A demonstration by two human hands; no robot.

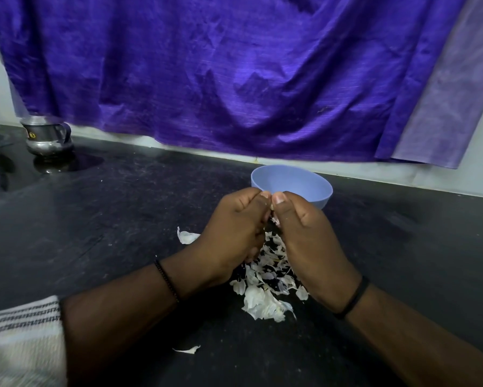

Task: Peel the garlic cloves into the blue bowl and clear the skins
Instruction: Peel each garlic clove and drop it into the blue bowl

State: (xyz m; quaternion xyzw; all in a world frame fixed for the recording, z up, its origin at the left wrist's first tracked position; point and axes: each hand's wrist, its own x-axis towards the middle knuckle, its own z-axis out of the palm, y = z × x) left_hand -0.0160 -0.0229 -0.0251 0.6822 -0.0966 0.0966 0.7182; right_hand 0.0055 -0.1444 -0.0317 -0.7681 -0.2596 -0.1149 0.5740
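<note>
Nearest you, at the bottom left corner, lies a striped cloth [20, 339], and past it your two forearms reach in over the black counter [95, 219]. Your left hand [234, 233] and right hand [304, 236] are pressed together, thumbs side by side, fingers curled in around something small between them; only a sliver of pale skin shows at the thumbs, so you are most likely gripping a garlic clove [271, 210], though the clove itself is hidden. Directly below your hands, a heap of white skins [265, 289] spreads on the counter, with one stray piece [186, 236] to the left and another [188, 350] nearer you. The blue bowl [293, 181] stands just beyond your hands, close to the far wall; its inside is not visible enough to tell what it holds. The peeling step looks to be in hand. The next move calls for stripping the last skin, then reaching forward over the rim to drop the clove in. Far left stands a steel pot [49, 138], under a purple cloth [234, 74] hanging on the wall.
</note>
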